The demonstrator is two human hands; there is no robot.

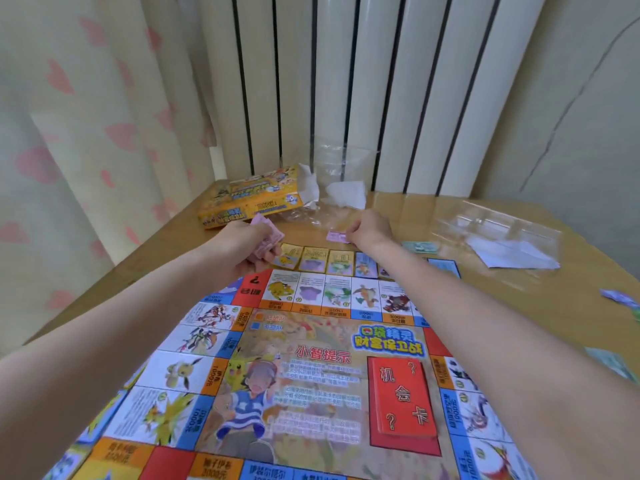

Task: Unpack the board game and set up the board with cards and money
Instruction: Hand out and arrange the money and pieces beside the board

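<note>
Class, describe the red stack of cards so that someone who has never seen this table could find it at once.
Start at the game board spread over the wooden table. In its picture-filled middle, towards the right arm's side, the red stack of cards lies in a red frame. It alone is plain red, with gold characters and question marks; the squares around show creatures.

The game board point(304, 368) under my arms is a patchwork: white squares with blue, orange and red bands round the edge, a tan picture panel in the middle, and a red card stack point(403, 398) with gold characters and question marks. My left hand point(247, 247) grips a wad of pale pink notes point(265, 237); my right hand point(369, 228) pinches one pink note point(337, 236). Beyond the board sits a row of property cards point(323, 260), yellow and purple-tinted. The game box point(247, 199) is bright yellow. The table point(502, 313) is light wood-grain, the curtain point(86, 133) cream with pink hearts
</note>
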